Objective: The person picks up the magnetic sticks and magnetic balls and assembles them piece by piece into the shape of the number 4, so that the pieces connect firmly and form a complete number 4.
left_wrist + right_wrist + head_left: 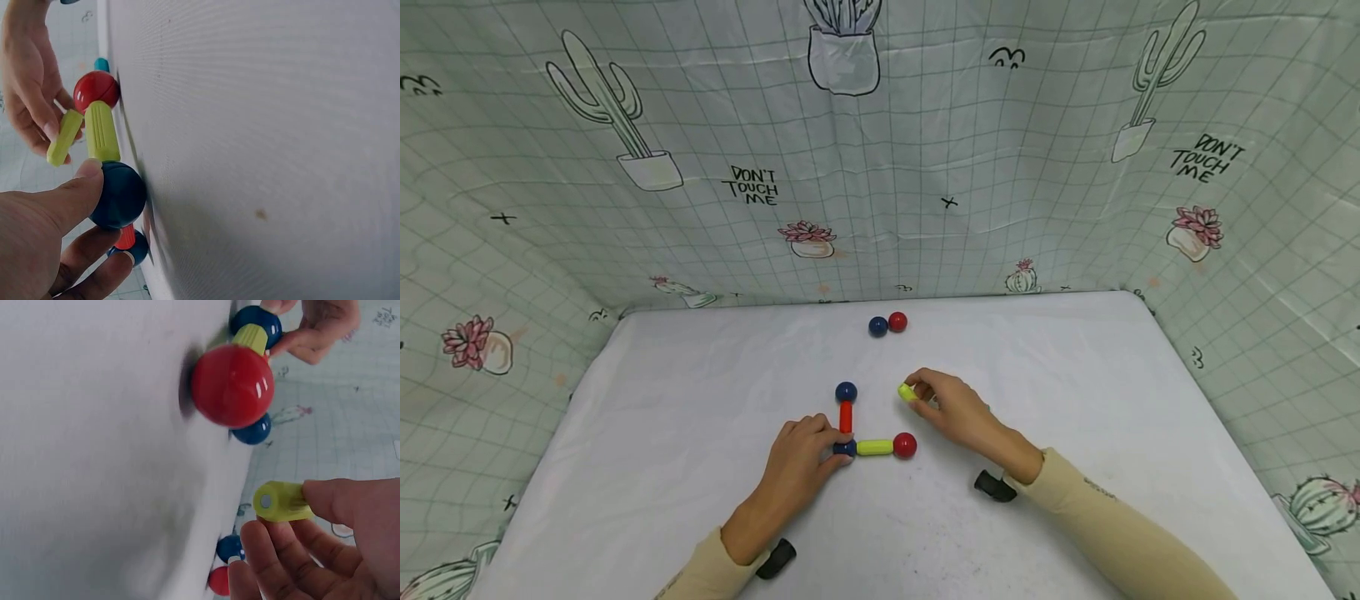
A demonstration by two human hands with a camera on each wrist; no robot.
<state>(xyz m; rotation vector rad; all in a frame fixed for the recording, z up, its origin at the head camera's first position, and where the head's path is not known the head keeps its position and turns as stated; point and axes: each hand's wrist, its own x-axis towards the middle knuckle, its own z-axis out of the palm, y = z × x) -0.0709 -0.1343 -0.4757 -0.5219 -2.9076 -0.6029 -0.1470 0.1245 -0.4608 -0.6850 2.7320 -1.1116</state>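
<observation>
On the white table lies an L of magnetic rods and balls. At its corner is a blue ball [117,195], which my left hand [805,458] pinches between thumb and fingers. A red rod [846,417] runs from that ball away from me to a second blue ball [846,392]. Toward the right, a yellow-green rod [875,447] joins the corner to a red ball [905,446]. My right hand [955,408] holds a loose yellow-green magnetic rod [284,501] by thumb and fingers, above the table and beyond the red ball. A grey round magnet shows in its end.
Farther back on the table sit a loose blue ball [877,327] and a loose red ball [898,322], side by side. A teal piece [102,64] shows behind the L's red ball in the left wrist view. A printed cloth [880,167] hangs behind the table.
</observation>
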